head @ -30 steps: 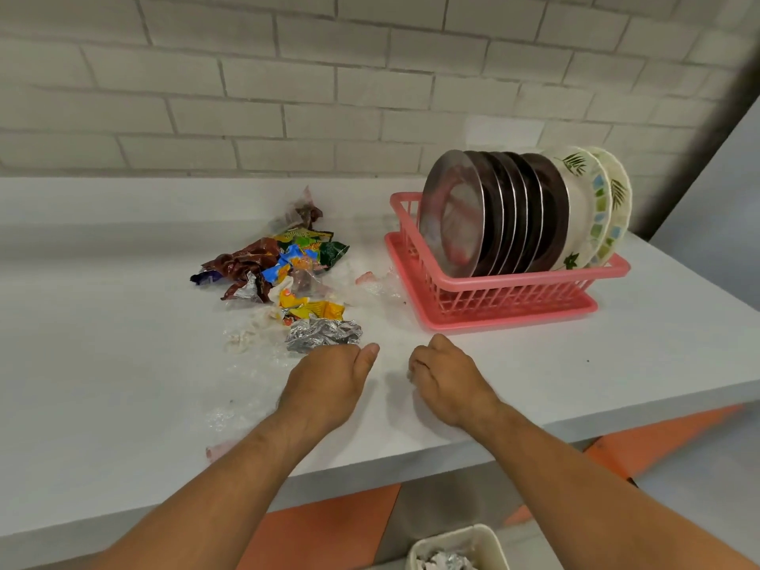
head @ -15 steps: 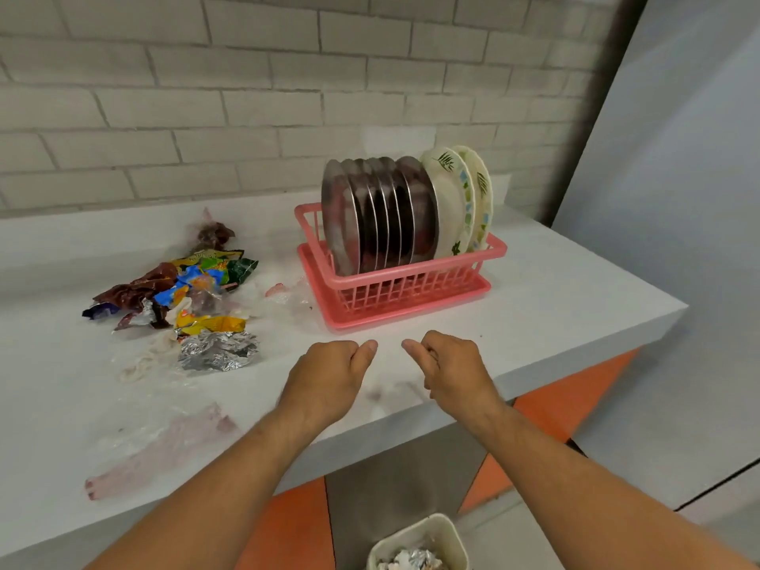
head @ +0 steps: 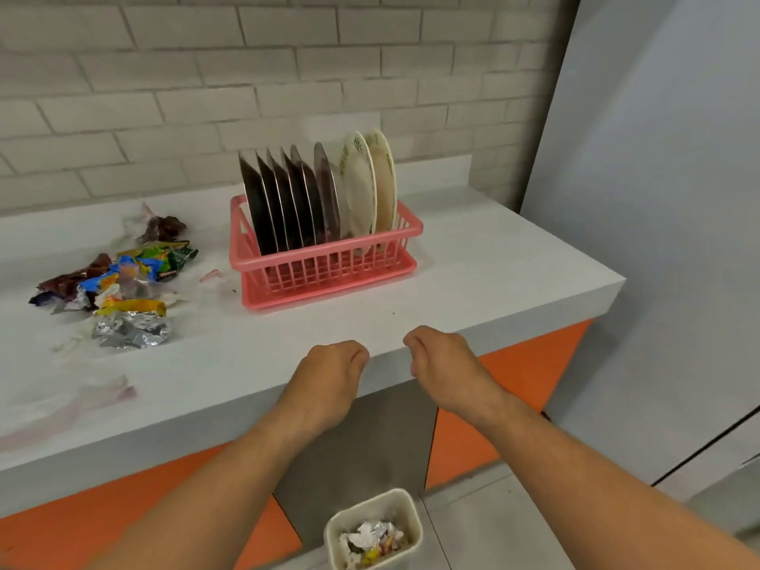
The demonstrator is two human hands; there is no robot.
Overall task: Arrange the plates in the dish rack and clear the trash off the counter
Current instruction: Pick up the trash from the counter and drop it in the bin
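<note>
Over worktop point(head: 493, 273) edge: left hand point(head: 329, 372), right hand point(head: 444, 364), both curled closed, gripping nothing visible; plates point(head: 312, 199) upright in pink rack point(head: 320, 261); wrappers point(head: 119, 281) heaped leftward.

I find open counter point(head: 493, 277) along the front edge through to the right corner. The pink dish rack point(head: 329, 273) with its upright plates point(head: 296, 203) blocks the middle back; crumpled wrappers point(head: 123, 269) and foil point(head: 131, 333) crowd the left side.
</note>
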